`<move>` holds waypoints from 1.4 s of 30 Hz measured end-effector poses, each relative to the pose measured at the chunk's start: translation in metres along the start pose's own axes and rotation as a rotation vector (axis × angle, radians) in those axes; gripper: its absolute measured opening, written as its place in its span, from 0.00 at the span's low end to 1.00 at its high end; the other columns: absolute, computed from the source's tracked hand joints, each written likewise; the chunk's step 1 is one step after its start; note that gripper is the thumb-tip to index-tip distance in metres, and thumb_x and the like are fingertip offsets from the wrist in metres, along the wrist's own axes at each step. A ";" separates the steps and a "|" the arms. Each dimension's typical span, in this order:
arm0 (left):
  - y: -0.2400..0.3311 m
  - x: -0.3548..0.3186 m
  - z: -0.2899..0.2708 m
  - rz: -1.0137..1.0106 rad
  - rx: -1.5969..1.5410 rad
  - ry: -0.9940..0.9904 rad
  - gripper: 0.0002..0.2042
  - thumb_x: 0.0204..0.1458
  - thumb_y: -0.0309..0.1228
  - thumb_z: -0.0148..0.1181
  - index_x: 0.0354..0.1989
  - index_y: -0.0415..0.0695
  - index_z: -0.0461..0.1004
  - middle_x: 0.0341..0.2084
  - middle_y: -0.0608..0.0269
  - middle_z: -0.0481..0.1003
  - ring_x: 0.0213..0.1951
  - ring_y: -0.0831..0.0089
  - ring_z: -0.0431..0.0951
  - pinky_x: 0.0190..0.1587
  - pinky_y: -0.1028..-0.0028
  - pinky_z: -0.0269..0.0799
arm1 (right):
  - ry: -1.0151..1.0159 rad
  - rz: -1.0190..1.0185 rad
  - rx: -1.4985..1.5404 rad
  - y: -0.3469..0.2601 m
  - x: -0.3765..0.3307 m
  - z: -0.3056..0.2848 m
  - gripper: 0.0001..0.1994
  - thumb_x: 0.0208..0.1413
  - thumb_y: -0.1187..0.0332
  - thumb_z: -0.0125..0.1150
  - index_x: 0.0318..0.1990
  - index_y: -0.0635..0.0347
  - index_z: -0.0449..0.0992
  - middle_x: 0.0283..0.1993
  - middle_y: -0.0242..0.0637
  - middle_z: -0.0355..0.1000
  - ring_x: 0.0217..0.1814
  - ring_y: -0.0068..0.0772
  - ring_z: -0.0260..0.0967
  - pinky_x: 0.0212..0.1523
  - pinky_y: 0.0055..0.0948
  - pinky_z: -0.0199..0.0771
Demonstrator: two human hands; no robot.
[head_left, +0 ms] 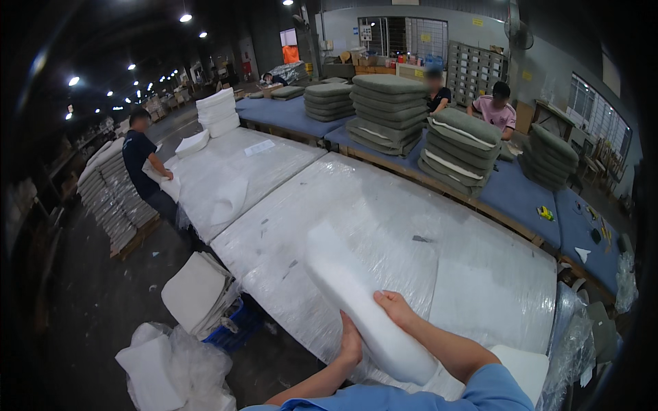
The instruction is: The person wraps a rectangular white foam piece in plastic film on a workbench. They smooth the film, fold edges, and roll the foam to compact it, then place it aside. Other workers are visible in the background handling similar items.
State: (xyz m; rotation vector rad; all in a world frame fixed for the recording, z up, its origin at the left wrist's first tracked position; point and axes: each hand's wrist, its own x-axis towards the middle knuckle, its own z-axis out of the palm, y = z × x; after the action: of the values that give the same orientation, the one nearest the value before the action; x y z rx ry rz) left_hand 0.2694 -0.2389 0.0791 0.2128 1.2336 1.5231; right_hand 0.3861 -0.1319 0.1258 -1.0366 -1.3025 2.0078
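Between my two hands a white foam cushion pad [363, 308] is held on its edge above the plastic-wrapped table [480, 253]. It is long and thick, with rounded ends. My left hand [351, 339] presses against its left side, the fingers mostly hidden behind it. On the other side my right hand [396, 309] grips the edge, thumb over the top. Another white pad [524, 370] lies at the table's near right corner, by my right arm.
Blue tables [517, 205] beyond carry stacks of grey-green cushions [391, 103]. A co-worker in dark clothes [140, 157] stands at the left, near a white pad stack [217, 109]. A blue crate [236, 325] with pale pads and plastic bags [199, 366] sit on the floor at lower left.
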 end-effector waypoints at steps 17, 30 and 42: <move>0.045 0.024 0.013 -0.048 0.379 -0.266 0.41 0.70 0.64 0.27 0.77 0.41 0.55 0.65 0.49 0.70 0.66 0.62 0.70 0.69 0.68 0.63 | 0.367 -0.257 0.271 0.032 -0.007 0.017 0.21 0.74 0.52 0.53 0.46 0.64 0.81 0.41 0.31 0.80 0.38 0.19 0.73 0.44 0.24 0.75; 0.102 0.098 0.042 0.379 0.417 -0.306 0.34 0.71 0.50 0.39 0.76 0.36 0.54 0.78 0.49 0.50 0.78 0.56 0.47 0.77 0.64 0.46 | 0.326 -0.220 0.320 0.047 -0.002 0.021 0.20 0.73 0.54 0.55 0.47 0.64 0.81 0.42 0.32 0.81 0.40 0.20 0.75 0.45 0.25 0.76; 0.134 0.119 0.111 0.811 1.850 -0.333 0.33 0.62 0.35 0.46 0.74 0.30 0.55 0.79 0.45 0.47 0.79 0.38 0.36 0.79 0.46 0.32 | 0.296 -0.186 0.385 0.043 -0.007 0.001 0.18 0.73 0.54 0.55 0.45 0.62 0.80 0.41 0.27 0.78 0.41 0.16 0.70 0.47 0.23 0.72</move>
State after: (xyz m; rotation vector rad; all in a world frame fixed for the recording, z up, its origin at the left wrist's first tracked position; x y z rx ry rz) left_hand 0.2193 -0.0592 0.1764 2.2196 1.9872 0.3217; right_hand 0.3883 -0.1552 0.0886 -0.9441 -0.7875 1.7889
